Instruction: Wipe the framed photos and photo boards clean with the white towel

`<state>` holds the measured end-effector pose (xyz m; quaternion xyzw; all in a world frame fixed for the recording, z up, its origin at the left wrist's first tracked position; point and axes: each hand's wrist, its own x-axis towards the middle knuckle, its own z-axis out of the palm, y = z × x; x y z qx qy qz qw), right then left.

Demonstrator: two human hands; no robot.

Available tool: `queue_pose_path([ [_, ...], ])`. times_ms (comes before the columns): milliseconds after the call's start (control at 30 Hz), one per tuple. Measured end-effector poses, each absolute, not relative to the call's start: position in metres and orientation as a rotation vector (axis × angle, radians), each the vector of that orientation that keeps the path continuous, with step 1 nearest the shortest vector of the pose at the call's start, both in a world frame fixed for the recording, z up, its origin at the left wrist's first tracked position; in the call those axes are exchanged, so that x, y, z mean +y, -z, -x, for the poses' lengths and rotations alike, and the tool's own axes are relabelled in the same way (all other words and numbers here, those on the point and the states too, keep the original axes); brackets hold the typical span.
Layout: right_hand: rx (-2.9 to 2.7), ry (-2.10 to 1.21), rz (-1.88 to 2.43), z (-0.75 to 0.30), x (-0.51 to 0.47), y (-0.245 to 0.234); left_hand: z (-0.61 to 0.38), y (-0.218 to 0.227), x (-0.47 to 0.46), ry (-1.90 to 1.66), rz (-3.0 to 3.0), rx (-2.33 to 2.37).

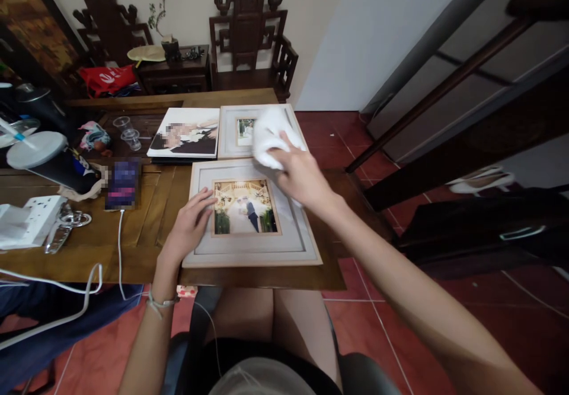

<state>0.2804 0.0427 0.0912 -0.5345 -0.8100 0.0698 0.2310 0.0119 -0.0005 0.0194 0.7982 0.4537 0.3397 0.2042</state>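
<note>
A framed photo [296, 256] with a pale border lies flat at the table's front edge, close to me. My left hand [190, 223] rests on its left side, fingers stretched out and holding nothing. In my right hand [303, 173] is a bunched white cloth [273, 134], gripped over the far right corner of this frame. Behind the cloth lies a second framed photo [229, 137], partly covered by it. Left of that is a photo panel or album [189, 131] with a white upper part.
A phone [123, 186] on a white cable, a lidded black cup [57, 158], a power strip [38, 220], a clear hair claw [62, 229] and small plastic cups [128, 134] stand on the left. Dark carved chairs [249, 28] are beyond the table [151, 235].
</note>
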Motion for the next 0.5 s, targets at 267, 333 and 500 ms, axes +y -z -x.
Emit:
queue_pose_path([
  [267,-2.81,0.127,1.055,-0.192,0.073,-0.068,-0.013,-0.02,0.0,-0.988,-2.232,1.327],
  [333,-2.833,0.096,1.12,-0.201,0.07,-0.068,-0.013,-0.021,0.0,-0.981,-2.24,1.315],
  [500,-2.779,0.02,1.374,-0.264,0.062,-0.082,-0.011,-0.022,0.0,-0.962,-2.254,1.274],
])
